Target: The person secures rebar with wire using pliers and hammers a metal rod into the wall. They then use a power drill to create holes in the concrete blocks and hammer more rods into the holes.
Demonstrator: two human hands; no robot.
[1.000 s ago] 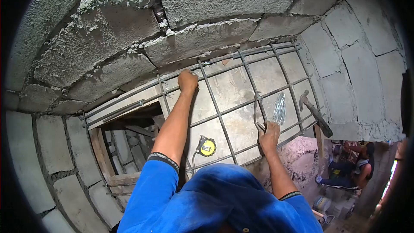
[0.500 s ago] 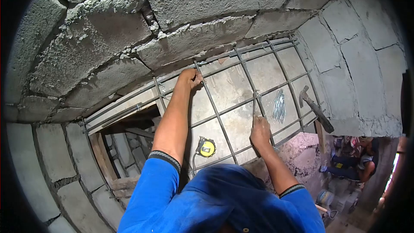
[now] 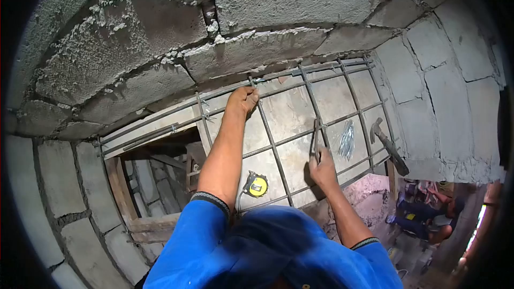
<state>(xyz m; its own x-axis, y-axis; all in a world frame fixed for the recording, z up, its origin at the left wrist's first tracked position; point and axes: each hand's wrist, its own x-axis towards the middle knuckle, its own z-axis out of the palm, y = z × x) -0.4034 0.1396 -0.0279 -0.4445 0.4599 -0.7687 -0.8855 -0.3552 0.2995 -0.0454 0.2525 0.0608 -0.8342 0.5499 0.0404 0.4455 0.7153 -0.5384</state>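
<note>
A grid of steel rebar point(image 3: 272, 142) lies over a pale board point(image 3: 292, 109) in front of me. My left hand point(image 3: 243, 99) is closed at a bar crossing near the block wall, fingers pinched together; what they hold, if anything, is hidden. My right hand point(image 3: 324, 170) is wrapped round a slim dark metal tool point(image 3: 316, 138), its tip pointing up beside a crossing in the middle of the grid. To the right of this tool lies a bundle of tie wire point(image 3: 347, 140). A yellow and black tape measure point(image 3: 256, 185) rests on the board between my forearms.
A hammer point(image 3: 389, 147) leans across the grid's right end. Concrete block walls point(image 3: 257, 56) close in the far side, left and right. An opening with a wooden frame point(image 3: 119, 190) is at the left. Down at the lower right, another person point(image 3: 428, 219) sits low among objects.
My view has shifted slightly. The right hand has turned, and the tool has tilted and sits just left of the bar crossing. My left hand remains at the same crossing, fingers slightly shifted.
</note>
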